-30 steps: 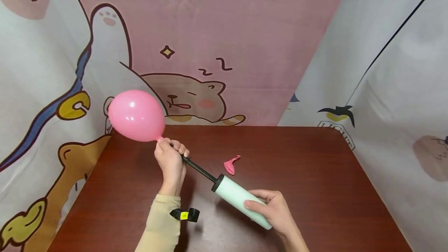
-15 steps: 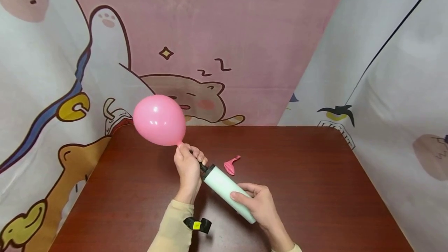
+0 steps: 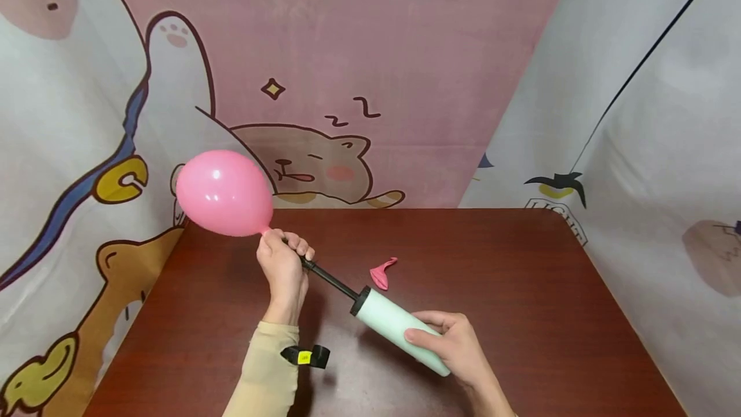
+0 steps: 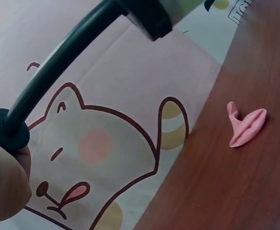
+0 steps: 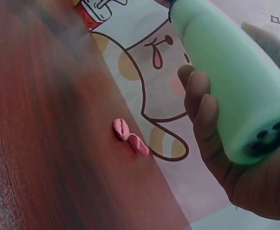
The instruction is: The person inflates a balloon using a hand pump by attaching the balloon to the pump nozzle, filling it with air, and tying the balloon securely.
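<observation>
An inflated pink balloon sits at the far end of a hand balloon pump, its neck pinched at my left hand. That hand's fingers curl round the pump's black end, and its nozzle is hidden inside the grip. From there a black rod runs into the pale green pump barrel; in the left wrist view the rod is pulled well out. My right hand grips the barrel near its lower end. The right wrist view shows fingers wrapped round the green barrel, with small holes in its base.
A limp pink balloon lies on the brown table, just beyond the pump. A black strap with a yellow label sits on the left sleeve. A cartoon-printed cloth hangs behind the table.
The hands came together, pushing the rod into the barrel, then drew apart again, so the rod is out once more. The inflated balloon swung right and back left with the left hand.
</observation>
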Demonstrator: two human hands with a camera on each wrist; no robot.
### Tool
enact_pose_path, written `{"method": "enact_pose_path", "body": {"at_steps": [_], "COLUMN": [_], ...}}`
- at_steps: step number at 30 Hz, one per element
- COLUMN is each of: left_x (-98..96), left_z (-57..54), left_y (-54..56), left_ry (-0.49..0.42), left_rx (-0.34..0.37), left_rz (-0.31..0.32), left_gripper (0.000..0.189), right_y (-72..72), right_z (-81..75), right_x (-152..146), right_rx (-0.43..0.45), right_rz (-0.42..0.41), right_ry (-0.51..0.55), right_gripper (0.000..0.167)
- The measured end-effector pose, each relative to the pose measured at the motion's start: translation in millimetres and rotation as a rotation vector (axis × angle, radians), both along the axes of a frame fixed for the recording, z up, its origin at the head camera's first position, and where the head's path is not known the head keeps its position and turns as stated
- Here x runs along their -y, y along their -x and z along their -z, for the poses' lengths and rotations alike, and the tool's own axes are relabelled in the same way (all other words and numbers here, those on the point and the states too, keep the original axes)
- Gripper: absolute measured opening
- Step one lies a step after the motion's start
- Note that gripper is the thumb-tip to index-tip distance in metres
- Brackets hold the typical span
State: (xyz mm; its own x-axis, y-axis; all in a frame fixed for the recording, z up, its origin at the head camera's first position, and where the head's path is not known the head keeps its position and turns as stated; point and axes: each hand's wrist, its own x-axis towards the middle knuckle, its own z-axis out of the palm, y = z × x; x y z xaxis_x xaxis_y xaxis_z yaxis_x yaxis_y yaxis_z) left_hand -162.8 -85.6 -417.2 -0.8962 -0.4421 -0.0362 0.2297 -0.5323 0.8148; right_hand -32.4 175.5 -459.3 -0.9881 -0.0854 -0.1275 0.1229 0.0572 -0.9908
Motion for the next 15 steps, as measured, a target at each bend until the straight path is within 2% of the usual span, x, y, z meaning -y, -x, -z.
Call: {"method": "enact_pose_path", "body": {"at_steps": [4, 10, 15], "left_x": [-12.0, -40.9, -43.1], "left_z": [6.9, 17.6, 17.4], "left_y": [-3.2, -15.5, -18.6], "left_ry": [-0.001, 0.041, 0.066], "left_rx": [0.01, 0.045, 0.031], "left_rz": [0.009, 0.12, 0.126], "left_gripper": [0.035, 0.038, 0.036], "right_y": [1.6, 8.7, 9.0], "right_z": [-0.4, -5.0, -7.3], "right_x": [9, 30, 36], "right_rx": [0.02, 0.032, 0.057], "right_rz": [0.021, 0.08, 0.093], "right_ry": [0.007, -0.005, -0.002], "right_gripper": [0.031, 0.032, 0.033]}}
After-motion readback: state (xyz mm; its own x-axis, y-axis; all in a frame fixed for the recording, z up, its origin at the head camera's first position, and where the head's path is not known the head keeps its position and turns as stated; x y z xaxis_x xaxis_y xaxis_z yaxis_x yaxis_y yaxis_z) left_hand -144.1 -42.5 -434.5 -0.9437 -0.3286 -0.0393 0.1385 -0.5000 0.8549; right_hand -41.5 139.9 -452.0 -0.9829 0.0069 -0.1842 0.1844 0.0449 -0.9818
